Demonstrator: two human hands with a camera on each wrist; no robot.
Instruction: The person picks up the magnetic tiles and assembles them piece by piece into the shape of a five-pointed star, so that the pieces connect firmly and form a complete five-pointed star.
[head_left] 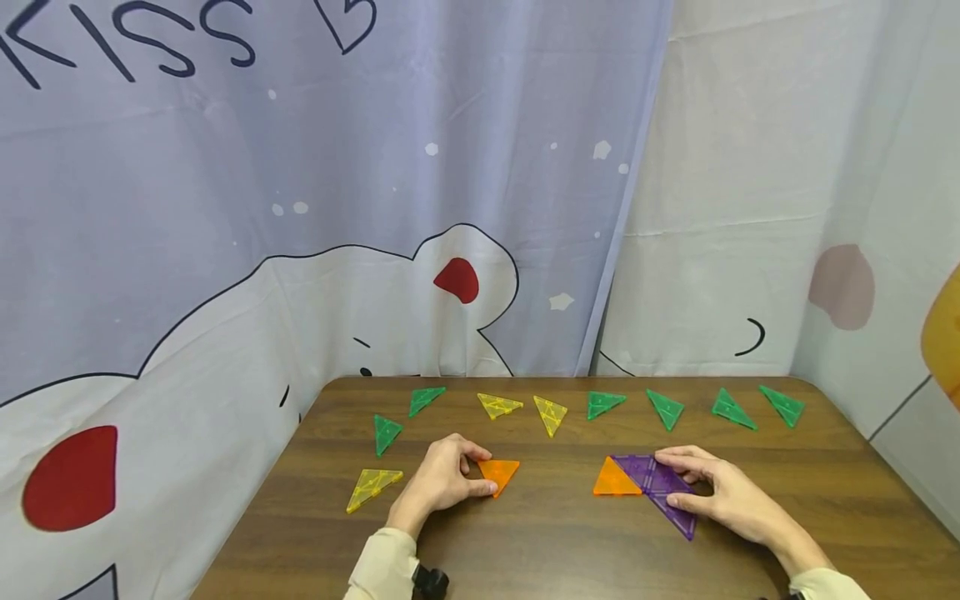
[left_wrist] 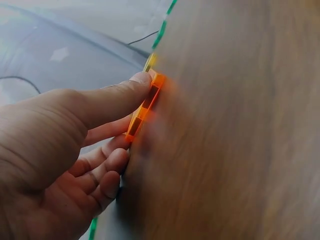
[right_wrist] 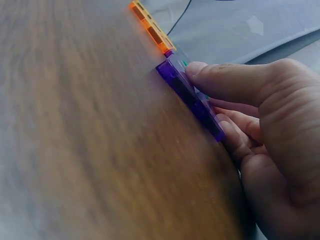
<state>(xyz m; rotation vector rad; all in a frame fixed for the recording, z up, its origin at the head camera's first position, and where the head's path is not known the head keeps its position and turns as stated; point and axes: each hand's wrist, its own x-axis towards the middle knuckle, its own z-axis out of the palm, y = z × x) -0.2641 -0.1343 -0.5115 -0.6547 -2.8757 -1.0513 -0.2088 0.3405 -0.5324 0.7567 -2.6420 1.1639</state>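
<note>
Between thumb and fingers, my left hand (head_left: 442, 477) pinches a small translucent orange triangular magnetic tile (head_left: 501, 473). In the left wrist view that orange tile (left_wrist: 146, 105) shows edge-on, low over the table, with the thumb on its near side. My right hand (head_left: 731, 497) grips the right side of a group of purple triangular tiles (head_left: 658, 477) at the table's right. A second orange triangle (head_left: 617, 481) lies against the purple group's left edge. The right wrist view shows the purple edge (right_wrist: 187, 100) under my thumb, and the orange piece (right_wrist: 150, 27) beyond it.
Green triangles (head_left: 665, 409) and yellow triangles (head_left: 551, 415) lie spaced apart along the back of the brown wooden table (head_left: 555, 533). Another yellow triangle (head_left: 373, 487) lies left of my left hand. A printed curtain (head_left: 420, 317) hangs behind the table.
</note>
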